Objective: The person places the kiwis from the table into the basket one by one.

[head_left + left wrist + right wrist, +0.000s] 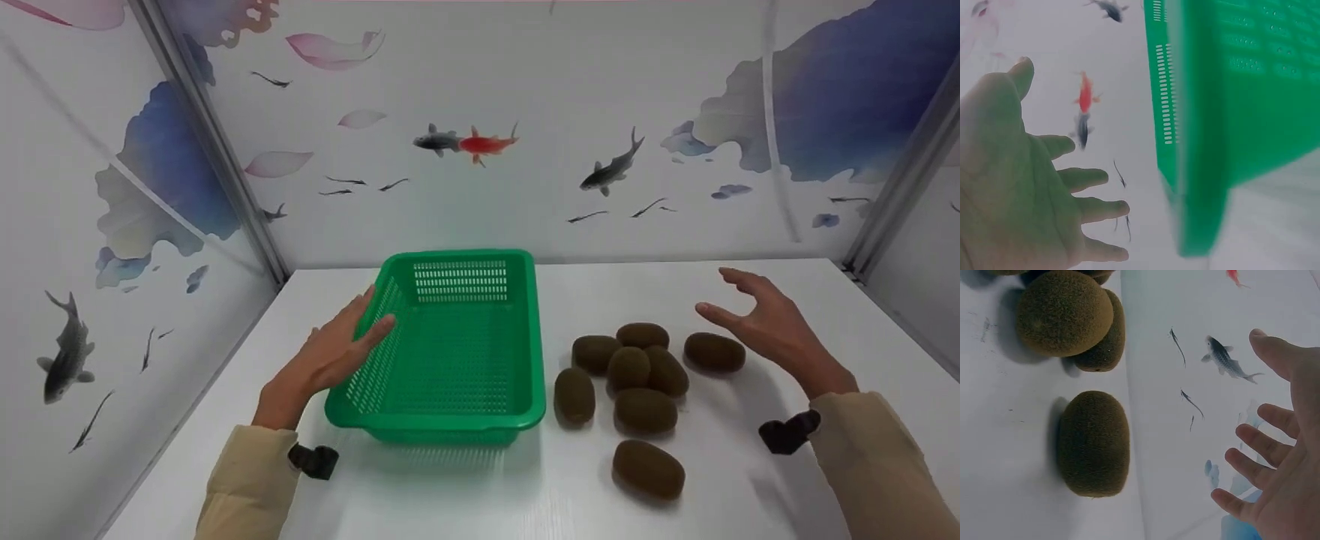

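A green plastic basket [450,360] with slotted sides stands on the white table. My left hand [334,352] is beside its left rim, fingers spread and thumb over the edge in the head view; the left wrist view shows a gap between the palm [1016,180] and the basket wall [1202,140]. Several brown fuzzy kiwifruit [645,410] lie to the right of the basket, some piled against each other. Over the rightmost kiwifruit [715,352] my right hand [780,330] hovers with fingers spread and nothing in it. That kiwifruit [1094,444] lies apart from the pile in the right wrist view.
White panels printed with fish and petals [487,142] rise behind and at the sides of the table [585,495]. A metal post [217,150] stands at the back left corner. One kiwifruit [649,469] lies nearer the front, apart from the others.
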Motion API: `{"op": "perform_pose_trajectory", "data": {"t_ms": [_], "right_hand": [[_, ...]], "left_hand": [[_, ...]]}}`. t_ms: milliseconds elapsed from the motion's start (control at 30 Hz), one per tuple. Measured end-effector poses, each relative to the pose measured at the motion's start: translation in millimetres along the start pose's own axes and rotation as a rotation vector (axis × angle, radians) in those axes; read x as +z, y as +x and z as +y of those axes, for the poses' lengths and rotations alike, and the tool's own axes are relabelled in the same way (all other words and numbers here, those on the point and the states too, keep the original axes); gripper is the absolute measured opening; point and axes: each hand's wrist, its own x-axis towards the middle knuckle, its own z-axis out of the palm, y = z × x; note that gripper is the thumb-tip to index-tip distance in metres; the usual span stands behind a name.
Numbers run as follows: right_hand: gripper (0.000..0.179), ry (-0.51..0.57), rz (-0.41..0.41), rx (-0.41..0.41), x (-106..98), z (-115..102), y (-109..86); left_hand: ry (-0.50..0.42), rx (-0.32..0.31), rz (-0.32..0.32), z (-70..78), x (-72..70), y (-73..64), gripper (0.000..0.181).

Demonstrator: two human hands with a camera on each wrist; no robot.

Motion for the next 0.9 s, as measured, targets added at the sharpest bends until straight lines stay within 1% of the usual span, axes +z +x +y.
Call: {"op": "perform_pose_trajectory", "data": {"t_ms": [100, 200, 300, 367, 467, 600, 800, 900], "right_hand": [[0.088, 0.072, 0.020, 0.019, 5.0, 11.4, -4.0], [0.088, 0.129, 0.034, 0.055, 10.4, 21.5, -5.9], [0.086, 0.162, 0.040, 0.076, 14.5, 31.6, -8.2], [0.086, 0.178, 0.027, 0.088, 16.9, 37.5, -10.6], [0.085, 0.207, 0.002, 0.096, 20.2, 46.8, -15.1], [0.089, 0.254, -0.024, 0.115, 26.1, 56.3, -20.0], [0.092, 0.325, -0.054, 0.129, 35.8, 65.9, -23.5], [0.093, 0.349, -0.063, 0.148, 38.0, 69.6, -24.2]], "left_hand": [[-0.086, -0.016, 0.017, -10.5, 3.2, -7.3, 0.074], [-0.167, -0.057, 0.039, -20.1, 7.0, -15.0, 0.071], [-0.219, -0.106, 0.056, -28.9, 11.9, -21.0, 0.070], [-0.244, -0.129, 0.062, -34.2, 15.3, -23.0, 0.069], [-0.285, -0.156, 0.072, -41.2, 20.1, -23.1, 0.067], [-0.382, -0.186, 0.081, -49.4, 25.3, -22.1, 0.064], [-0.476, -0.265, 0.098, -56.7, 31.9, -18.3, 0.064], [-0.541, -0.270, 0.108, -59.4, 32.3, -16.7, 0.062]]}}
